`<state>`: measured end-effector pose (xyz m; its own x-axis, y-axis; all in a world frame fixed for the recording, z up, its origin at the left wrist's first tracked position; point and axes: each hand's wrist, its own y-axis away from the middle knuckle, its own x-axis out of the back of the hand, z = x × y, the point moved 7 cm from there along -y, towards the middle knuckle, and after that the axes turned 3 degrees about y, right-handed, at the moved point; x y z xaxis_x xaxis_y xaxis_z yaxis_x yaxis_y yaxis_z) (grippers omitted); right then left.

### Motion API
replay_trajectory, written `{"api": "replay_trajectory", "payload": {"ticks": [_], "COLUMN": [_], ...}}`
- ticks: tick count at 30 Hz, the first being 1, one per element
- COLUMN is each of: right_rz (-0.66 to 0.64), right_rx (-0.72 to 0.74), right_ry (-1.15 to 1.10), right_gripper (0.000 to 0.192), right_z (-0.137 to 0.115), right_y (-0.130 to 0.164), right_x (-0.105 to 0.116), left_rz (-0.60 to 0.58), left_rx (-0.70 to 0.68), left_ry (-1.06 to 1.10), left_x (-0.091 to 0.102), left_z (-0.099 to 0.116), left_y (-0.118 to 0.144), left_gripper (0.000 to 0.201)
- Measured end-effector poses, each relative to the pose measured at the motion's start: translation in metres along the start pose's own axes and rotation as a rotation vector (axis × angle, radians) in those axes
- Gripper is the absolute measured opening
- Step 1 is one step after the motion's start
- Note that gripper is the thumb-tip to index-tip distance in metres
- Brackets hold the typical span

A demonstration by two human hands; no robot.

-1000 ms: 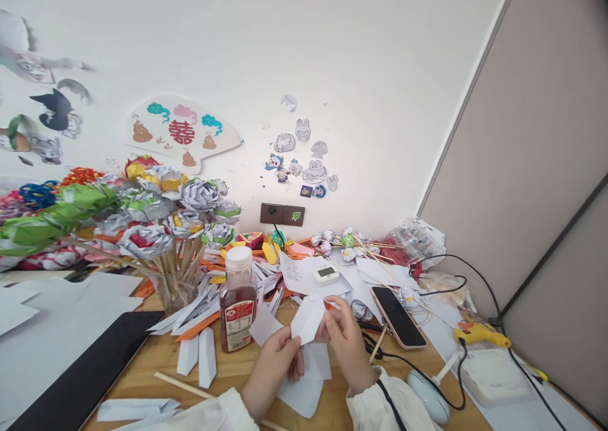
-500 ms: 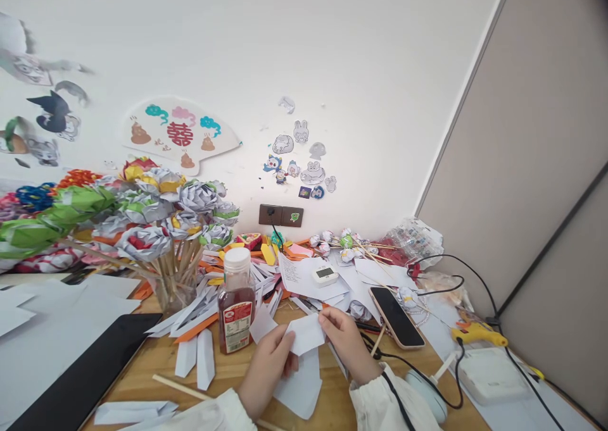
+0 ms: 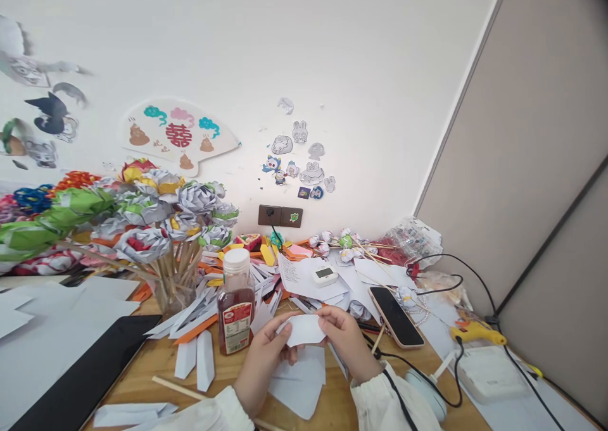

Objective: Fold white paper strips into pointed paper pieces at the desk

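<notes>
A small piece of white paper [image 3: 304, 330] is held level between both hands, above the wooden table. My left hand [image 3: 268, 349] pinches its left end, thumb on top and fingers curled beneath. At the right end, my right hand [image 3: 342, 336] grips it between thumb and fingers. Below the hands lie white paper sheets [image 3: 299, 393] on the table. A bottle of reddish-brown liquid [image 3: 236, 314] with a white cap stands just left of my left hand. Folded white paper strips [image 3: 205, 358] rest beside the bottle.
Paper flowers on sticks [image 3: 178, 254] fill a jar at the left, near a black flat panel [image 3: 99, 374]. A phone [image 3: 396, 317], a yellow glue gun [image 3: 477, 335] and black cables lie at right. Behind the hands sits a white timer [image 3: 325, 274] among paper scraps.
The held paper has tipped from slanted to nearly level. My left hand has shifted slightly up and left, its fingers now further under the paper. More of the sheets below shows.
</notes>
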<state>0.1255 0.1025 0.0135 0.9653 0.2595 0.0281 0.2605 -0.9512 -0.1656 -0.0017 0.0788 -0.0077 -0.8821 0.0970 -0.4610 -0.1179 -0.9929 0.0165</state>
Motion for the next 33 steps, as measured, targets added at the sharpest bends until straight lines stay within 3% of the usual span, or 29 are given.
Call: {"api": "replay_trajectory", "payload": {"ticks": [6, 9, 14, 24, 33], "right_rz": [0.03, 0.049, 0.051, -0.05, -0.104], "right_rx": [0.116, 0.201, 0.283, 0.127, 0.062], "right_ry": [0.063, 0.146, 0.264, 0.209, 0.118], "right_gripper": [0.021, 0.015, 0.013, 0.03, 0.018], "right_z": [-0.008, -0.012, -0.018, -0.009, 0.006], "right_y": [0.002, 0.003, 0.006, 0.002, -0.003], "right_x": [0.003, 0.005, 0.004, -0.001, -0.003], "left_rz": [-0.061, -0.1, -0.002, 0.044, 0.083], "left_rx": [-0.012, -0.02, 0.012, 0.013, 0.018], "left_ry": [0.127, 0.12, 0.077, -0.063, -0.178], "left_x": [-0.009, -0.012, -0.004, 0.001, 0.005], "left_z": [0.008, 0.009, 0.0, -0.001, -0.002], "left_y": [0.008, 0.01, 0.005, 0.002, 0.001], "left_gripper": [0.028, 0.027, 0.024, 0.018, 0.029]}}
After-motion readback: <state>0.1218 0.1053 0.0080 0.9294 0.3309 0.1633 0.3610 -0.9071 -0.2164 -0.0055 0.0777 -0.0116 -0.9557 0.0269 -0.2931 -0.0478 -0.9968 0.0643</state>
